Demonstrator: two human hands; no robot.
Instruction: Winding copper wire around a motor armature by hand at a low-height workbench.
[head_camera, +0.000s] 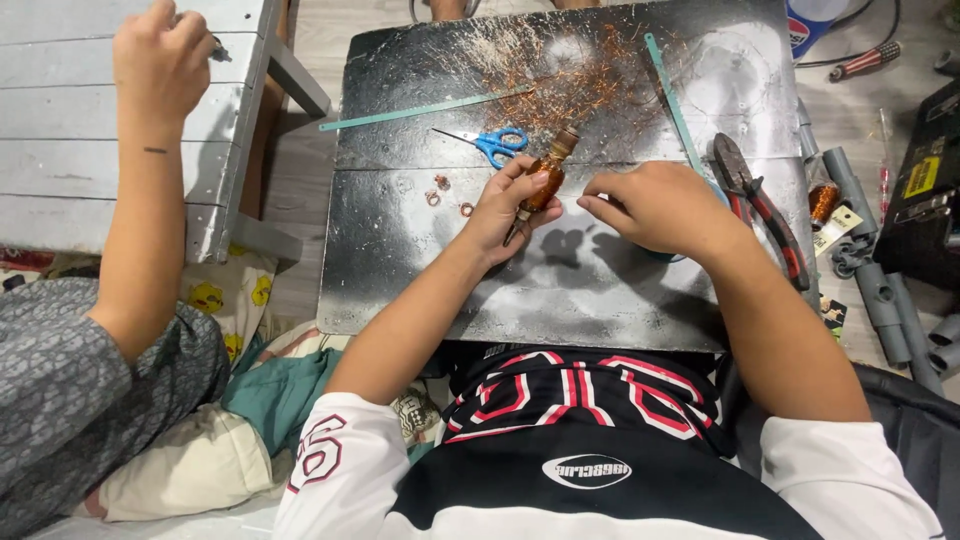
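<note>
we see our left hand (503, 203) clenched around a screwdriver with an amber handle (545, 180), held tilted over the middle of the dark metal surface (420, 290), its wooden-looking cap toward the far side and its thin shaft poking out below the fingers. copper wire seems wound about the handle, though we cannot tell how tightly. our right hand (655, 205) sits just beside it, the grip pinched with finger and thumb together; whether a strand of wire is caught between them we cannot tell.

behind the hands lies a loose tangle of copper wire (575, 85), spread across the far half of the surface. blue-handled scissors (492, 143) rest just in front of the tangle, and three small copper rings (445, 195) lie near the left hand. two thin green strips (425, 110) cross the surface, one to the left, one running toward the right edge. red-handled pliers (760, 205) lie at the right edge, with grey plastic pipes (880, 290) on the floor beyond.

at the far left another person's hand (160, 60) rests closed on a grey wooden bench (60, 130), well apart from ours.
</note>
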